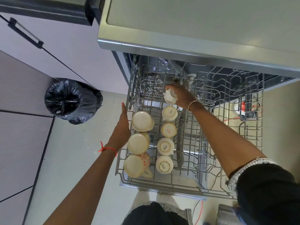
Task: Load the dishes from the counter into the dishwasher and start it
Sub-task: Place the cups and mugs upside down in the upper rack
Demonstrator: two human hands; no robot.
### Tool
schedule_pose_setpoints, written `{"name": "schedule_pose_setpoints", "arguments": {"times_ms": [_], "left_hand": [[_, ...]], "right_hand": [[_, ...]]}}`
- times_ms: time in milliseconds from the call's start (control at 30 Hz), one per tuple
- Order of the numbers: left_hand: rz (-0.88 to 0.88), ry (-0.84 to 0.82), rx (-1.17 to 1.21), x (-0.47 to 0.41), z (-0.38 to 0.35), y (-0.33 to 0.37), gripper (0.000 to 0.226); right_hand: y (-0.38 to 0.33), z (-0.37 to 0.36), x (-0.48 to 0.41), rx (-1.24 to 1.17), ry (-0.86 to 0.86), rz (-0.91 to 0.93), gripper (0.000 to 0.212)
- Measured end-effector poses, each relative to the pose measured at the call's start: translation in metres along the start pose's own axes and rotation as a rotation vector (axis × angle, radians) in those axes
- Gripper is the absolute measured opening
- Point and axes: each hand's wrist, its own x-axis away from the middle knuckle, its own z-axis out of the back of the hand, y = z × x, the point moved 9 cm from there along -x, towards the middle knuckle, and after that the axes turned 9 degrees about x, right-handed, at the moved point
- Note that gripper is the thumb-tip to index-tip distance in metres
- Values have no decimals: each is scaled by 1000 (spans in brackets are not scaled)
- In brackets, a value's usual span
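**A:** Head view, from the left: anything unclear?
**B:** A black bin bag (71, 101) sits plainly on the floor. The red object (243, 105) behind the right-hand wires is too blurred to name.
**A:** And the contents?
**B:** The pulled-out dishwasher rack (178, 184) holds three upturned mugs (138, 143) at its left edge, then four upturned cups (165, 146) in a row.
**A:** Hands?
**B:** The left hand (122, 125), fingers straight, lies along the left rim. The right hand (180, 95) grasps a white cup (169, 97) at the row's far end.
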Motion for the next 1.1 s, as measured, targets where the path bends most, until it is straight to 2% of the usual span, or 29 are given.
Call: {"name": "schedule_pose_setpoints", "arguments": {"times_ms": [233, 367, 500, 733, 900, 1100], "left_hand": [[5, 12, 72, -2, -5, -5, 105], [20, 31, 72, -2, -4, -4, 105], [2, 55, 68, -2, -5, -7, 105], [-45, 72, 45, -4, -5, -8, 110], [-69, 92, 30, -6, -6, -11, 110], [-60, 96, 28, -6, -6, -12, 109]], "right_hand": [[0, -1, 6, 150, -87, 81, 75], [-6, -9, 1, 251, -117, 153, 71], [-8, -14, 2, 341, -167, 114, 66], [-1, -28, -3, 247, -173, 122, 78], [2, -28, -2, 111, -218, 72, 76], [8, -23, -7, 52, -139, -12, 71]]}}
